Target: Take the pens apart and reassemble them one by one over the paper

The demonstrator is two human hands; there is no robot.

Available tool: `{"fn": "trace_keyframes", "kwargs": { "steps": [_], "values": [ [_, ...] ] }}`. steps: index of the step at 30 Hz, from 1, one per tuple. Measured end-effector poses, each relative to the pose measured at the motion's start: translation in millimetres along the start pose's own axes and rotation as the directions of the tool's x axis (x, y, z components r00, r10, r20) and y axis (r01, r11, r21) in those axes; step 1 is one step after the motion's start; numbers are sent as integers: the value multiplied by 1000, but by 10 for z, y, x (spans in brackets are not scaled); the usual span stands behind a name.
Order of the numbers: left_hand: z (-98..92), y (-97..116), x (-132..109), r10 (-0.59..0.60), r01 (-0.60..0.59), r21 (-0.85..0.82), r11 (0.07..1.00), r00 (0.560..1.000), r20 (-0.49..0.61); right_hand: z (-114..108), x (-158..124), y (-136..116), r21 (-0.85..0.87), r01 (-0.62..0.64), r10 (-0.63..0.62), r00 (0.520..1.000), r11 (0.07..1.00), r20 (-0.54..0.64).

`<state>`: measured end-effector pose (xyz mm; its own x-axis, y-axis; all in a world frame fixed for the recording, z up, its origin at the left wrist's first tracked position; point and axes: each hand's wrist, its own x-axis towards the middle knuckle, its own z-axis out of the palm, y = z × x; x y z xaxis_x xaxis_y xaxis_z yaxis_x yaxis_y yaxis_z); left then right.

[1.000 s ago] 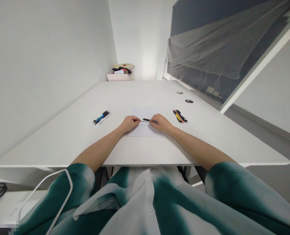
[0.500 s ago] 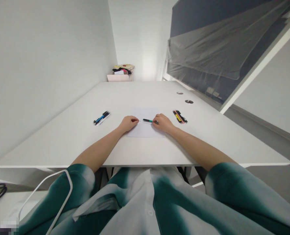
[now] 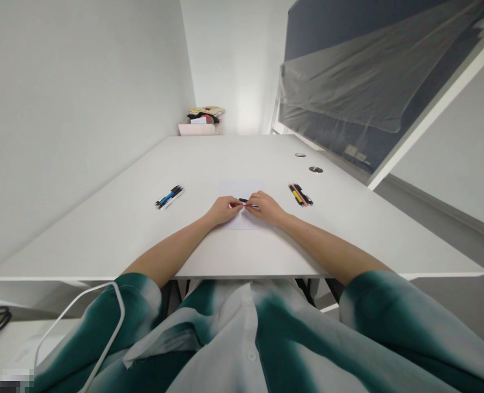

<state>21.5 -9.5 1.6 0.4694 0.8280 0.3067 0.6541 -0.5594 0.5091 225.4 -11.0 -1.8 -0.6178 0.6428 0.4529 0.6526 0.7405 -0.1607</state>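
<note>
My left hand (image 3: 225, 209) and my right hand (image 3: 265, 207) meet over a white sheet of paper (image 3: 242, 222), fingertips almost touching. A dark pen (image 3: 243, 200) shows between and behind the fingertips; the right fingers are closed around it and hide its middle. The left thumb and fingers are pinched on something thin and small, too fine to name. To the left lies a bundle of blue, black and white pens (image 3: 169, 197). A second group of pens (image 3: 300, 195), yellow, pink and black, lies to the right.
The white table (image 3: 233, 158) reaches to a pale box (image 3: 197, 129) heaped with items at the far end. Two round metal grommets (image 3: 316, 170) sit at its right side. A plastic-covered dark panel (image 3: 348, 82) stands to the right. A white cable (image 3: 117, 311) hangs by my left sleeve.
My left hand has moved right and my right hand slightly left, so the fingertips have come together. Less of the pen shows now, and its green part is hidden.
</note>
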Motion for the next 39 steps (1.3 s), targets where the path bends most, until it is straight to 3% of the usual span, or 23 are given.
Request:
{"fn": "trace_keyframes", "kwargs": {
  "steps": [7,12,18,24,27,30,39],
  "values": [
    [-63,-140,14,-43,48,278,959,999,-25,18,-32,50,-49,-70,72,996,996,46],
    [-85,-152,10,-62,44,364,930,997,40,36,-25,35,-68,-62,69,992,996,109],
    [-82,-139,3,-86,57,341,938,994,72,21,-22,46,-56,-82,87,993,995,77],
    [-223,-363,26,-139,145,272,951,989,-42,-88,-90,381,-4,-281,279,954,960,-113],
    [-292,-558,18,-174,210,343,915,976,-131,-96,-160,604,-27,-390,387,918,920,-83],
    [-304,-674,-3,-234,256,409,876,967,-103,-64,-216,730,-69,-451,453,892,890,6],
    [-271,-706,1,-284,280,433,857,957,-57,-52,-227,687,-136,-484,493,869,865,43]
  ]
}}
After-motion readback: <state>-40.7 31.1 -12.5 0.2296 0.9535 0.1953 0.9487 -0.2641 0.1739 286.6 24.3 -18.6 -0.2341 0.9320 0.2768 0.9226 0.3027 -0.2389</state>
